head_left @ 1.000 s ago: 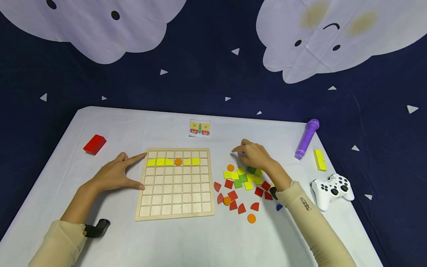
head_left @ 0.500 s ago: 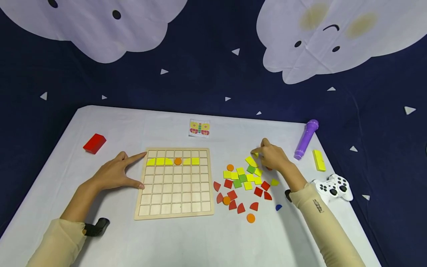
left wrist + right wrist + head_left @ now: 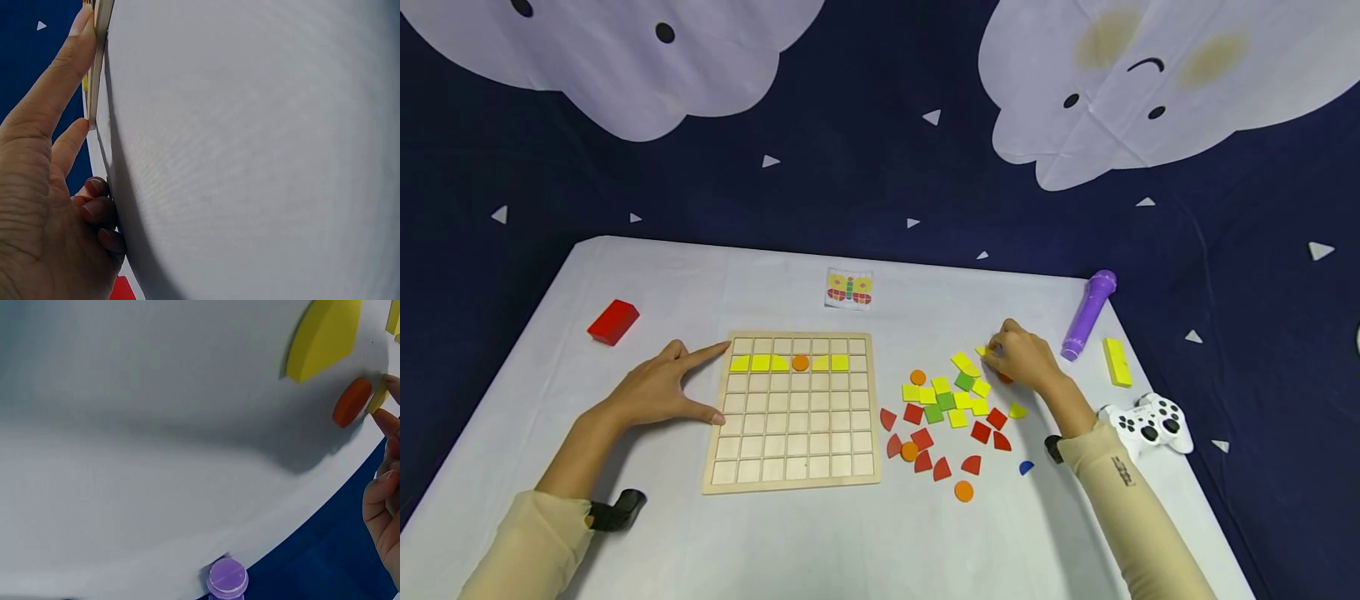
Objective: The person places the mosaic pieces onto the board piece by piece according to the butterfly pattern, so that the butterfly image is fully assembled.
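A square wooden grid board (image 3: 797, 417) lies on the white table. One of its upper rows holds several yellow pieces (image 3: 760, 362) and an orange disc (image 3: 801, 362). My left hand (image 3: 658, 387) stretches its index finger and thumb to the board's left edge, touching its upper corner and side; in the left wrist view that hand (image 3: 56, 187) has its other fingers curled. To the right, my right hand (image 3: 1021, 357) is at the far side of the loose pieces. The right wrist view shows its fingertips pinching a yellow piece (image 3: 378, 397), close beside an orange disc (image 3: 352, 402).
Loose red, green, yellow and orange pieces (image 3: 945, 401) spread right of the board. A butterfly picture card (image 3: 848, 288) lies behind it. A red block (image 3: 613, 322) is at left. At right are a purple microphone (image 3: 1088, 315), a yellow block (image 3: 1117, 362) and a white game controller (image 3: 1150, 422).
My right hand has moved right from above the middle of the loose pieces, then slightly down to a yellow piece at their far side. My left hand stays at the board.
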`<state>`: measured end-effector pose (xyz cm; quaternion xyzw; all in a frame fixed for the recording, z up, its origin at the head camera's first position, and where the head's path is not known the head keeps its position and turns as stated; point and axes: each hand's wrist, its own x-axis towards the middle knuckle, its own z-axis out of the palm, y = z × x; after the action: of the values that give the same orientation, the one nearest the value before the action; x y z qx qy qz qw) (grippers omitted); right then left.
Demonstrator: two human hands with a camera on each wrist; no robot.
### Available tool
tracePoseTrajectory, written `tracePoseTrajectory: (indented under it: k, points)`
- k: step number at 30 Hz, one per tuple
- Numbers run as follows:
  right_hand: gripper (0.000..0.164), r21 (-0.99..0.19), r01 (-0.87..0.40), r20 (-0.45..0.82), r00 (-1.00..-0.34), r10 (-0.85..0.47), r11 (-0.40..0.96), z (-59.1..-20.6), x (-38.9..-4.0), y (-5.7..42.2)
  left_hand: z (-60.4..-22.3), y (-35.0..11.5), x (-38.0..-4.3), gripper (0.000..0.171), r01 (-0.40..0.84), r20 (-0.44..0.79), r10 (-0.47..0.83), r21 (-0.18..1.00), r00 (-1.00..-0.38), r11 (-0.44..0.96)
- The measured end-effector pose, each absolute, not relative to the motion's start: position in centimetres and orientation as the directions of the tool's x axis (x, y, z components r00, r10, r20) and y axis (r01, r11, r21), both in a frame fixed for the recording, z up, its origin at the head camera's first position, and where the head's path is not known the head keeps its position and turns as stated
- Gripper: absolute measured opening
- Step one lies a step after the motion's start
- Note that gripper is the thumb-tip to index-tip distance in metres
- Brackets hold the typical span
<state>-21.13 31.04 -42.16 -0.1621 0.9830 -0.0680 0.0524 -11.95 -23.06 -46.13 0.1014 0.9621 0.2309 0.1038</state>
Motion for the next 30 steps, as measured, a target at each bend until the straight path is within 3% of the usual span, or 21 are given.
tracePoseTrajectory:
  k: [17,30]
  points:
    - [0.036,-0.277,-0.218,-0.030,-0.971,-0.236,0.936,-41.7,-20.4,26.2,-45.9,-23.2,-11.9,0.115,0.156,-0.144,0.250,0.473,-0.957,0.867]
    - [0.031,-0.335,-0.325,0.002,-0.939,-0.344,0.884,-41.6,-18.9,17.0,-45.7,-23.2,-11.8,0.116,0.163,-0.133,0.254,0.475,-0.958,0.864]
